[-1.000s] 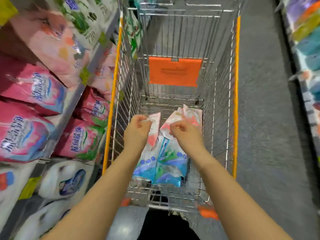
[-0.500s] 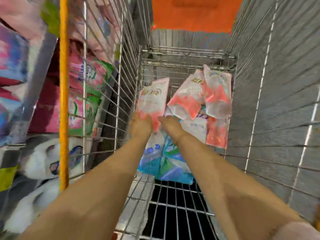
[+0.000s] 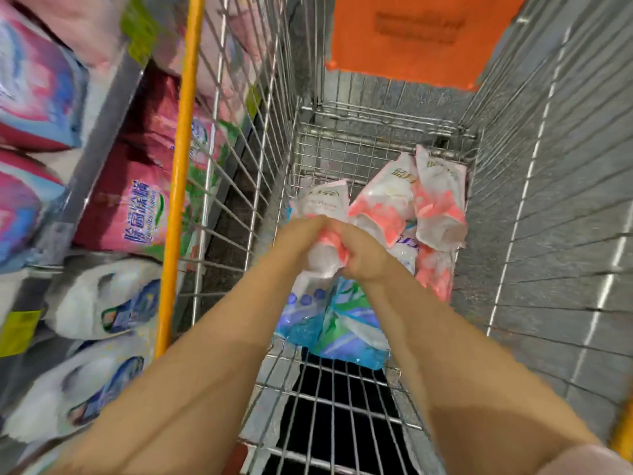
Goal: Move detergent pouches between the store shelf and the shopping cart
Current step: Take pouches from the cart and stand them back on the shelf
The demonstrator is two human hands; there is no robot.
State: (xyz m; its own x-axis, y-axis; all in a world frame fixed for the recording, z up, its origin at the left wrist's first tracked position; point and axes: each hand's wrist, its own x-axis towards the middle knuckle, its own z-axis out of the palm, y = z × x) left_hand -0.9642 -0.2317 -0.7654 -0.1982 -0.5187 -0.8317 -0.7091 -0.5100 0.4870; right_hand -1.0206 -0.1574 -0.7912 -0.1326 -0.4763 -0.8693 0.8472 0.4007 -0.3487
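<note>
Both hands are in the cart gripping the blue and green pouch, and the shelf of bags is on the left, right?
Wrong pouch. The head view shows the left hand and right hand gripping the pink and white pouch in the cart; the blue and green pouch lies beneath it. The shelf is on the left.

Pouches [image 3: 407,204] lie in the cart [image 3: 534,207], shelf [image 3: 99,149] at left.

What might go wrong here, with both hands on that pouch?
The left hand and right hand squeeze the pink-and-white plastic pouch at its middle, so it might slip or burst. Lifted, it could snag the silver wire cart wall close beside it. The pink-and-white pouches heaped nearby may slide.
</note>
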